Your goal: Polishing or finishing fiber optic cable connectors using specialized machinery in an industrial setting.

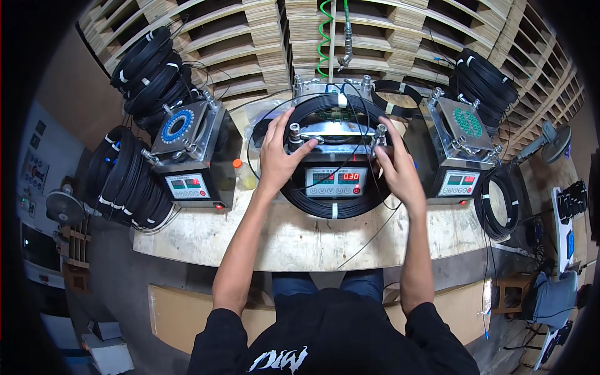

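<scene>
A coil of black cable [334, 208] with white ties stands over the front of the middle machine [337, 147], framing its metal top and lit red display. My left hand [277, 153] curls around the coil's left side, its thumb reaching inward beside a metal clamp [295, 132]. Closed at the coil's right side is my right hand [399, 165], its fingertips close to another clamp [380, 131]. Both hands partly hide the coil and clamps, so I cannot tell whether they touch the clamps. A loose cable end trails down over the wooden table [300, 247].
Similar machines stand at left [190, 156] and right [462, 144]. Cable coils pile up at far left [128, 178] and right [484, 87]. An orange-capped bottle [245, 175] stands near my left forearm. A green air hose [324, 37] hangs before the pallets [237, 56].
</scene>
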Available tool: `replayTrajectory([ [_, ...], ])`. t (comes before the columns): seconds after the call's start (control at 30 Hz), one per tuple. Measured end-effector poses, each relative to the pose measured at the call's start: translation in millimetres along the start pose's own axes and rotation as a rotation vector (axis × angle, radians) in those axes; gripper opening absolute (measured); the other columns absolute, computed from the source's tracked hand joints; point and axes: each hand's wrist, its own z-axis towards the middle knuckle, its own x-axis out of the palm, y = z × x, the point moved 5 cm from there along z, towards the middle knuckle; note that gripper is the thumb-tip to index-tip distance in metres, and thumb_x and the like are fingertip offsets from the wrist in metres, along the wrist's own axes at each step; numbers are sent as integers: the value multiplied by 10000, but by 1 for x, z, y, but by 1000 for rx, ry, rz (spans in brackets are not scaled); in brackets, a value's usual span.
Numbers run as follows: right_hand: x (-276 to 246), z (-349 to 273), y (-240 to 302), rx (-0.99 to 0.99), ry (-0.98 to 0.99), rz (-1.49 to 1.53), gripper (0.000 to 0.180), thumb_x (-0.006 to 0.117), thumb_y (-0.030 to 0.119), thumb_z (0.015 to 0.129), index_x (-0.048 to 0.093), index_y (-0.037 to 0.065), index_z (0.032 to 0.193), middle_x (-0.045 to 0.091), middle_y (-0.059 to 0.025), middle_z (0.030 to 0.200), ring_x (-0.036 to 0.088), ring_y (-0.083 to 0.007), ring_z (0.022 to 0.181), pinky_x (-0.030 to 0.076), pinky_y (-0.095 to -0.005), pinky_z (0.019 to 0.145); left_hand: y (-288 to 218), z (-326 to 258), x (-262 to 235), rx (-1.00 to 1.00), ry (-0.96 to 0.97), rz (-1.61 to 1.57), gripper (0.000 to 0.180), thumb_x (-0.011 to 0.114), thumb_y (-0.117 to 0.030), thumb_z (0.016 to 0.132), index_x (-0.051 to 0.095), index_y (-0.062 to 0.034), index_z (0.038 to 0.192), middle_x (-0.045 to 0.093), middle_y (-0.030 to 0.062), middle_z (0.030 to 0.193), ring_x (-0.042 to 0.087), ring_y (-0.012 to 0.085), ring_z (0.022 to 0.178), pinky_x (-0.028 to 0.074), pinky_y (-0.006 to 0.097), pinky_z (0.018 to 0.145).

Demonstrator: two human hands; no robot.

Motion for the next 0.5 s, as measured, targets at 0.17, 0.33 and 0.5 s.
replayTrajectory([
  [0.17, -33, 13, 9, -185, -91, -694, 741, 811, 310, 775, 499, 193, 1437, 550, -162, 1259, 476, -334, 1191, 382, -428, 997, -3, 2, -1, 14, 26, -14, 789, 813, -434, 786, 500, -92, 1424, 558, 186, 1327, 574, 354, 1209, 465, 413, 1003],
  [0.33, -20, 26, -7, -310, -50, -386, 728, 803, 340, 781, 500, 207, 1430, 542, -181, 1307, 501, -371, 1237, 362, -456, 1051, 0, 0, 2, 7, 11, -26, 789, 812, -433, 789, 498, -81, 1421, 558, 189, 1316, 582, 355, 1187, 468, 420, 991],
  [0.5, 1, 25, -3, -237, -221, -588, 652, 763, 348, 826, 490, 225, 1405, 527, -203, 1299, 480, -386, 1243, 339, -471, 1040, 0, -1, -1, 32, 26, 4, 798, 814, -430, 787, 489, -77, 1424, 550, 192, 1325, 570, 359, 1202, 457, 419, 1005],
])
